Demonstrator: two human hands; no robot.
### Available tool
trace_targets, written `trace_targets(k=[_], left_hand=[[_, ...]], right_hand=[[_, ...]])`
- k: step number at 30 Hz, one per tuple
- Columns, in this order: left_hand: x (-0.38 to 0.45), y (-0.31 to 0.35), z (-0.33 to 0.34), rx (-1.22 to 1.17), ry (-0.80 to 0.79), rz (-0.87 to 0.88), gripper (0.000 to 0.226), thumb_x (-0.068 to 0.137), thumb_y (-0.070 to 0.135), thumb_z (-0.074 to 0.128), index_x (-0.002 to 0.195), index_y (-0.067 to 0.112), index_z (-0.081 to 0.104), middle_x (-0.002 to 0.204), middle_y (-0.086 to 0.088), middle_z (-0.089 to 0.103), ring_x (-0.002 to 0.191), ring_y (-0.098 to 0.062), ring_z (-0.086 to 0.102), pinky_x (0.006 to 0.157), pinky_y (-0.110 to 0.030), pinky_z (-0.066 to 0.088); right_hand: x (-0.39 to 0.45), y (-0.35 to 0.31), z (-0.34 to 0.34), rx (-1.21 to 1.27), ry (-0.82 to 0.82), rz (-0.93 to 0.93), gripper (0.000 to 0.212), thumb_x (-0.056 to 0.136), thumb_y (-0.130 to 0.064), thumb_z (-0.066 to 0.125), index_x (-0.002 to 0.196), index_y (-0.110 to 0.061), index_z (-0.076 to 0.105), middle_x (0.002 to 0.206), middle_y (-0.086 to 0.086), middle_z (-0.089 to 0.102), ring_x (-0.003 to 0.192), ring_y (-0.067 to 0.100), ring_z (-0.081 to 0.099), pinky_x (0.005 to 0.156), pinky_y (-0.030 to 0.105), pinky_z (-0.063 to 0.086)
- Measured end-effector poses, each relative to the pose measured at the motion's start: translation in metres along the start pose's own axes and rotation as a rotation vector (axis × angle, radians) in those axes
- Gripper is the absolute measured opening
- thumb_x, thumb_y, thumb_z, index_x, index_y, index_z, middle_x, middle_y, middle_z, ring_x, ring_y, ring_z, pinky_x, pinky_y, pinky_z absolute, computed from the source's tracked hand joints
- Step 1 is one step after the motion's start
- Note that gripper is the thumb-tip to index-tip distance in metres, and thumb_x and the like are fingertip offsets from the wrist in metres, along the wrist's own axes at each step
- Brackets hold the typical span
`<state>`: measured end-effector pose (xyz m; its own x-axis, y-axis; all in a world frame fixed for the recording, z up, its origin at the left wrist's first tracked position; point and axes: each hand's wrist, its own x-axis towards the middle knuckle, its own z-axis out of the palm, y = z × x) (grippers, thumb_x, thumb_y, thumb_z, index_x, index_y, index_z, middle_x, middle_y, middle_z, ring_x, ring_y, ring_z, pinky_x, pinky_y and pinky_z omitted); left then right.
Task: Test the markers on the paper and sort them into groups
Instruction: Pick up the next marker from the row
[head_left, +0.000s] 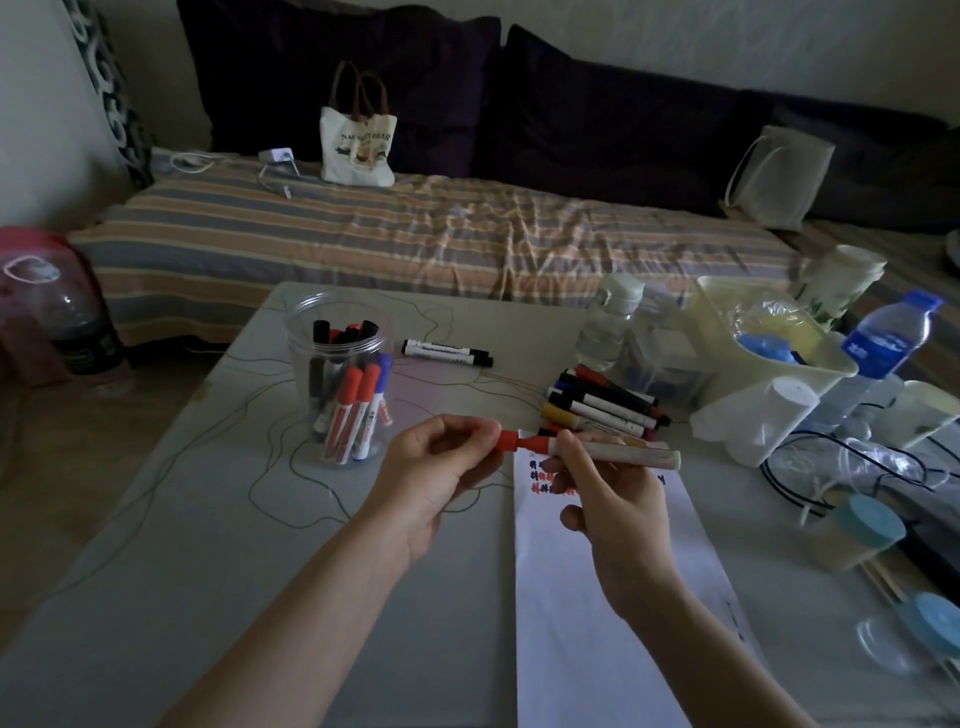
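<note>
Head view, hands (431, 467) gripping red marker (597, 451) above paper (597, 623)

Landmark: paper strip (597, 597), lying on table (208, 545), right of centre.
Left and behind it: jar (340, 384), upright, markers inside.
Behind, further right than the jar: lone marker (447, 352), flat.
Directly behind, touching the far end: marker pile (605, 402).
Right, behind: basket (763, 374), bottles beside.
Above the far end: both hands, marker (613, 451) between.
</note>
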<state>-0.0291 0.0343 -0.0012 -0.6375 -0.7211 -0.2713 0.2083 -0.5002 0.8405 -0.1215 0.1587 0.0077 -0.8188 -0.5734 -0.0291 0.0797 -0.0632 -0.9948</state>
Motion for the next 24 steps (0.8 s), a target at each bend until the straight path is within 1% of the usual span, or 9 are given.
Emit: trace_targets(k=[2,6,8,11,13,15,17,21,24], left_hand=[[-0.001,-0.002,0.002,0.047,0.009,0.007,0.014,0.079,0.005,0.071,0.092,0.001,0.068,0.088,-0.012,0.072,0.080,-0.020,0.071,0.080,-0.026,0.058],[-0.003,-0.004,0.009,0.077,-0.017,-0.002,0.017,0.081,0.008,0.072,0.096,0.002,0.069,0.086,-0.009,0.074,0.079,-0.017,0.072,0.074,-0.022,0.058],[-0.003,-0.008,0.013,0.085,-0.012,0.013,0.016,0.080,0.010,0.072,0.095,0.004,0.069,0.090,-0.010,0.074,0.083,-0.019,0.072,0.071,-0.021,0.057],[-0.005,-0.016,0.020,0.116,0.053,0.054,0.016,0.080,0.013,0.074,0.094,0.006,0.069,0.091,-0.009,0.074,0.085,-0.017,0.072,0.067,-0.018,0.054],[-0.007,-0.020,0.023,0.151,0.075,0.076,0.016,0.080,0.013,0.074,0.094,0.006,0.069,0.087,-0.008,0.075,0.082,-0.016,0.073,0.069,-0.018,0.055],[-0.008,-0.024,0.024,0.167,0.073,0.111,0.014,0.080,0.010,0.074,0.091,0.004,0.069,0.084,-0.008,0.075,0.081,-0.017,0.073,0.073,-0.020,0.056],[-0.009,-0.026,0.024,0.197,0.074,0.142,0.012,0.080,0.010,0.075,0.090,0.005,0.069,0.084,-0.008,0.075,0.082,-0.018,0.073,0.074,-0.022,0.056],[-0.004,-0.018,0.026,0.090,0.062,0.170,0.019,0.080,0.006,0.074,0.098,0.009,0.068,0.089,-0.008,0.075,0.085,-0.017,0.073,0.075,-0.022,0.056],[0.001,-0.004,0.019,0.034,0.110,0.263,0.028,0.079,0.004,0.075,0.103,0.012,0.064,0.092,-0.002,0.075,0.087,-0.011,0.071,0.077,-0.020,0.054]], right_hand=[[-0.001,-0.001,0.000,-0.010,-0.010,-0.001,0.021,0.088,-0.026,0.069,0.088,-0.005,0.072,0.070,0.005,0.069,0.065,0.015,0.059,0.047,0.023,0.040],[-0.002,-0.002,0.001,-0.029,-0.022,0.000,0.016,0.085,-0.030,0.071,0.081,-0.014,0.074,0.075,0.006,0.073,0.069,0.018,0.063,0.049,0.025,0.044],[-0.001,-0.001,0.001,-0.031,-0.024,0.013,0.014,0.082,-0.033,0.072,0.080,-0.019,0.075,0.078,0.004,0.074,0.073,0.018,0.065,0.056,0.026,0.049],[0.001,0.001,0.001,0.042,-0.045,0.058,0.013,0.075,-0.037,0.072,0.073,-0.025,0.077,0.078,0.001,0.073,0.076,0.016,0.064,0.073,0.031,0.051],[0.000,0.003,-0.001,0.098,-0.052,0.094,0.016,0.071,-0.037,0.073,0.071,-0.021,0.076,0.077,0.005,0.071,0.076,0.018,0.060,0.077,0.033,0.051],[0.000,0.004,-0.003,0.125,-0.065,0.139,0.018,0.070,-0.035,0.073,0.072,-0.017,0.074,0.075,0.008,0.068,0.074,0.020,0.057,0.076,0.033,0.049],[0.002,0.002,-0.006,0.151,-0.095,0.196,0.018,0.071,-0.032,0.072,0.073,-0.014,0.071,0.071,0.006,0.064,0.069,0.016,0.056,0.074,0.031,0.048],[0.010,-0.007,-0.010,0.250,-0.192,0.270,0.027,0.074,-0.032,0.073,0.090,-0.010,0.071,0.075,0.003,0.058,0.063,0.009,0.050,0.061,0.022,0.045],[0.015,-0.011,-0.017,0.372,-0.139,0.313,0.029,0.076,-0.035,0.072,0.093,-0.012,0.067,0.068,0.000,0.054,0.057,0.007,0.047,0.054,0.020,0.042]])
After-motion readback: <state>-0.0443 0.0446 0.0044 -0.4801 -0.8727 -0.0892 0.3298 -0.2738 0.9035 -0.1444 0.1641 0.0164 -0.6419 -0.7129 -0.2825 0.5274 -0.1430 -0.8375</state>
